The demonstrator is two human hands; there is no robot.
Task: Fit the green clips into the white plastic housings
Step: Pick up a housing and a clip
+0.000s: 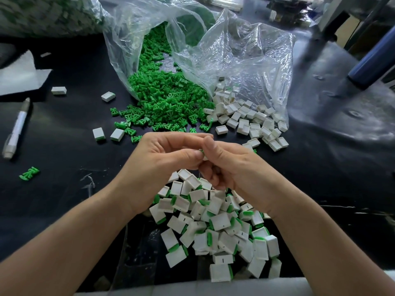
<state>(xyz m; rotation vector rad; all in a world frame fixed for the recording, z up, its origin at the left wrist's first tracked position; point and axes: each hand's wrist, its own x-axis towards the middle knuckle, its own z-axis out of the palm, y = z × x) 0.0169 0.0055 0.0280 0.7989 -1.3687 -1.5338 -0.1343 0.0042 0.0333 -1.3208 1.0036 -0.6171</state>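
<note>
The left hand and right hand pinch one tiny green clip together, over the near pile of done pieces. It may slip and get lost there, because it is so small.

I saw the green clips as matt, moulded plastic. The white housings looked like smooth, matt plastic too. The clear bag was thin, glossy, crinkled plastic film. The black tabletop was smooth, faintly shiny and scuffed.

assembly workshop, black workbench, bulk bags of parts
</note>
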